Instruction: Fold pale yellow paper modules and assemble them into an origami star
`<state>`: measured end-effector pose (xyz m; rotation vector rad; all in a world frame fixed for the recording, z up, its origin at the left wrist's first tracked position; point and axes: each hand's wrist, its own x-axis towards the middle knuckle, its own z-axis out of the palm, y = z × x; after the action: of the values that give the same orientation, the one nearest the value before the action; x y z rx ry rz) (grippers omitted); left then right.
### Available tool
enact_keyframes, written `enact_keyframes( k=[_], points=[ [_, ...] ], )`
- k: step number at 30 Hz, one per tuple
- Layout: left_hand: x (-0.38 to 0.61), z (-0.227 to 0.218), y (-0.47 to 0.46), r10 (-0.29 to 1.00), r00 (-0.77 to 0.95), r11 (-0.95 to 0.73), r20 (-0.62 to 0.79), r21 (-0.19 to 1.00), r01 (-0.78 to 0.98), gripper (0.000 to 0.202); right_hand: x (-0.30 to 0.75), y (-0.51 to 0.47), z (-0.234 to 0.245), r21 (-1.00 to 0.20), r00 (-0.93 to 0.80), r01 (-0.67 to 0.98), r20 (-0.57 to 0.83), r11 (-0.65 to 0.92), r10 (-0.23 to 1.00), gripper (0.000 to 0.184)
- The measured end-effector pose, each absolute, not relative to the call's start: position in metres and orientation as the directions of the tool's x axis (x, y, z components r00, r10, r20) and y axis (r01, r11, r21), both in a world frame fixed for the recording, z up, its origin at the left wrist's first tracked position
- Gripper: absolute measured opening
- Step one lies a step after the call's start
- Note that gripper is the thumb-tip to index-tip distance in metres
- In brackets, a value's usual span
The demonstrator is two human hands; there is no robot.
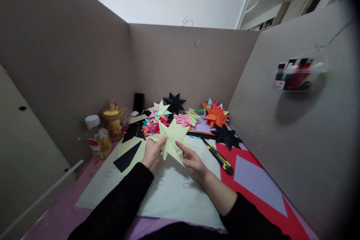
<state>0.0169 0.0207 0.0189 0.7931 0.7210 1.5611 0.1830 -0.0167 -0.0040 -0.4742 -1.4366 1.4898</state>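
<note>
A pale green folded paper star (172,132) is held up above the white sheet, its flat face toward me. My left hand (152,153) grips its left side, thumb on the front and the other fingers hidden behind. On the lower right, my right hand (196,162) has its index fingertip against the star near the centre and its thumb by a lower point, closed on that side. Below and to the left lie pale green paper pieces (128,147) and a black paper piece (128,156). A yellow and black utility knife (221,157) rests to the right.
Behind stand a black star (174,103), an orange star (216,116), another black star (227,137) and a multicoloured pile (152,126). Red paper (253,191) and a lilac sheet (258,182) lie right. A bottle (98,138) and brown jar (113,122) stand left; grey panels (194,63) enclose the table.
</note>
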Motion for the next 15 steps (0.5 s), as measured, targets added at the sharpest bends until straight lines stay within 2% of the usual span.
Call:
enact_keyframes(
  k=[4,6,8,12,15],
  points=[
    [0.010,0.019,0.026,0.997,-0.069,-0.060,0.023,0.796,-0.603,0.053,0.184,-0.021,0.005,-0.853,-0.340,-0.489,0.378,0.181,0.861,0.056],
    [0.007,0.019,0.028,0.999,-0.048,-0.031,0.003,0.800,-0.599,0.051,0.189,-0.021,0.010,-0.848,-0.347,-0.500,0.383,0.177,0.856,0.053],
    [0.005,0.018,0.030,1.000,-0.029,-0.016,-0.002,0.808,-0.589,0.049,0.195,-0.020,0.014,-0.869,-0.380,-0.465,0.367,0.167,0.849,0.058],
    [0.004,0.015,0.032,1.000,-0.009,0.003,-0.010,0.819,-0.574,0.047,0.204,-0.018,0.018,-0.921,-0.398,-0.357,0.304,0.159,0.866,0.079],
    [0.004,0.013,0.033,1.000,0.006,0.008,-0.006,0.821,-0.571,0.046,0.204,-0.016,0.020,-0.907,-0.385,-0.405,0.286,0.118,0.877,0.080]
  ],
)
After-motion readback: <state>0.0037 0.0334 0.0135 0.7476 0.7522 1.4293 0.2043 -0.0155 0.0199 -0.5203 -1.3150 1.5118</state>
